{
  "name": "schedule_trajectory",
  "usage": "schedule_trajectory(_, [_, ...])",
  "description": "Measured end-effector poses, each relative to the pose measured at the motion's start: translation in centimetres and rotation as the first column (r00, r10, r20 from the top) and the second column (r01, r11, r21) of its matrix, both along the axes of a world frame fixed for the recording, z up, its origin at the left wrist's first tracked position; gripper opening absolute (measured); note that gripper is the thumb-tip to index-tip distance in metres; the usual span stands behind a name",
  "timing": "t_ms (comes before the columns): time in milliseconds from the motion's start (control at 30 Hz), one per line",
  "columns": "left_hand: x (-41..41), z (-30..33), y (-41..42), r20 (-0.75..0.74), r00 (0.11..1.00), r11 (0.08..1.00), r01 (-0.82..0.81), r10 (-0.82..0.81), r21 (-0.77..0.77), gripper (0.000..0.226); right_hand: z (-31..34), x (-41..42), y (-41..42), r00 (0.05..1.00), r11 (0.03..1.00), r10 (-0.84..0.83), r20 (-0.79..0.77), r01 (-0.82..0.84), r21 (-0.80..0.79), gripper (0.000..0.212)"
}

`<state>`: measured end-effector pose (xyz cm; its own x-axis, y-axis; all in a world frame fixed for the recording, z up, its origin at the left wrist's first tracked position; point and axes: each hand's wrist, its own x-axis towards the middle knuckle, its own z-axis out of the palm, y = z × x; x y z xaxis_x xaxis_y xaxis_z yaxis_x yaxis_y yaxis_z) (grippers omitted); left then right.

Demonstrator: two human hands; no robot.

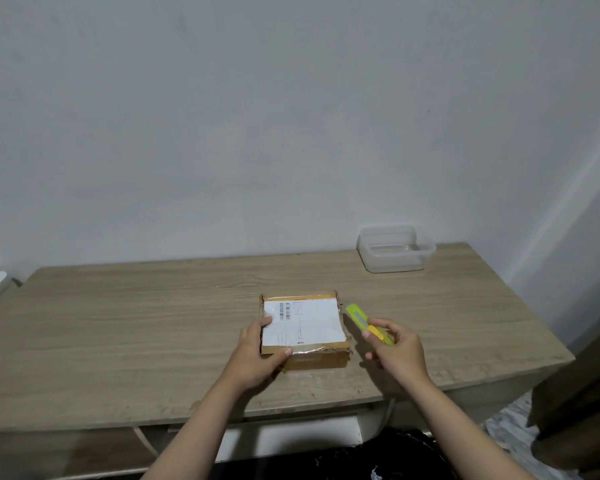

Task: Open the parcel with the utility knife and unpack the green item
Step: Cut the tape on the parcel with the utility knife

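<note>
A flat brown cardboard parcel with a large white shipping label on top lies in the middle of the wooden table. My left hand grips its near left corner, thumb on the front edge and fingers on the label. Just right of the parcel, my right hand holds a green and yellow utility knife. The knife points away and to the left, its tip close to the parcel's right side. The parcel is taped shut and its contents are hidden.
A clear plastic container stands at the back right of the table, against the pale wall. The table's near edge runs below my forearms. A dark object stands at the right, beyond the table's end.
</note>
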<state>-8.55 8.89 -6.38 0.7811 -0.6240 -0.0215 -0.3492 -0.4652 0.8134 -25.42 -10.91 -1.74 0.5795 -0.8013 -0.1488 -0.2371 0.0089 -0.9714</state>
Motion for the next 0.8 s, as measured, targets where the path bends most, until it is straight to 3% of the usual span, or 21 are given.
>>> schedule_trajectory(133, [0.9,0.6,-0.2,-0.013,0.997,0.992,0.076,-0.075,0.1,0.082,0.9,0.2,-0.5,0.998,0.998,0.023,-0.06,-0.027,-0.055,0.012])
schedule_trajectory(267, [0.9,0.3,-0.2,-0.051,0.991,0.985,0.131,-0.126,0.109,0.093,1.9,0.2,-0.3,0.969,0.918,0.1,-0.225,-0.177,-0.356,0.032])
schedule_trajectory(367, [0.8,0.0,-0.2,-0.067,0.989,0.989,0.134,-0.13,0.067,0.101,2.0,0.5,0.2,0.933,0.84,0.132,-0.334,-0.284,-0.463,0.034])
schedule_trajectory(533, [0.9,-0.2,-0.2,-0.059,0.989,0.99,0.138,-0.135,0.042,0.106,1.8,1.1,0.9,0.924,0.793,0.119,-0.363,-0.308,-0.526,0.032])
schedule_trajectory(800, [0.9,-0.9,-0.4,-0.056,0.993,0.995,0.103,-0.103,0.001,0.091,1.3,2.3,1.7,0.889,0.753,0.089,-0.449,-0.355,-0.554,0.026])
